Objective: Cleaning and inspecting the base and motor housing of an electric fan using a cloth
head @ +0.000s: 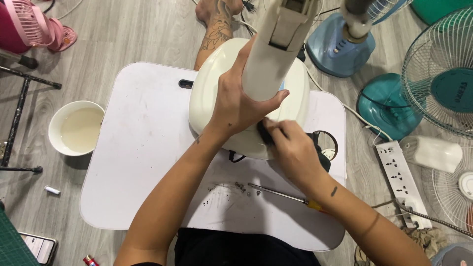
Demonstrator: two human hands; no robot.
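Left half of the white table lies open; the cream fan base, screwdriver and loose screws obstruct the right.

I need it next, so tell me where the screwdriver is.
In the head view, the screwdriver lies on the white table, right of centre near its front edge, just beyond the right forearm, with small loose screws at its tip.

Left hand grips fan column; right hand wipes base
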